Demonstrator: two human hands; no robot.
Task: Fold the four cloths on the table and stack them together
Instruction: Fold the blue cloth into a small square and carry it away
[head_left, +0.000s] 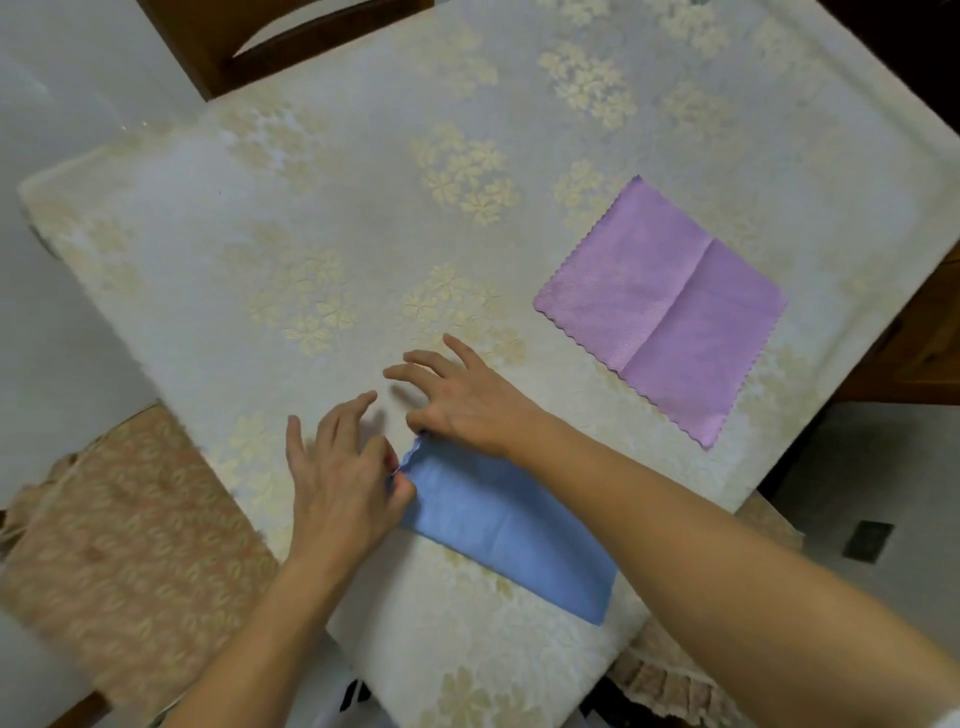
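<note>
A blue cloth (509, 525) lies folded into a long strip near the table's front edge. My left hand (337, 478) pinches its near-left corner between thumb and fingers. My right hand (462, 400) pinches the strip's far-left corner with the thumb, while its other fingers spread over the tablecloth. A purple cloth (660, 306) lies flat and unfolded on the right side of the table, with a crease down its middle. No other cloths are visible.
The table (363, 208) wears a white cloth with pale flower patterns. A cushioned chair (119, 545) stands at the lower left and a wooden chair back (270, 47) at the far side. Another frilled cushion (675, 675) shows at the lower right.
</note>
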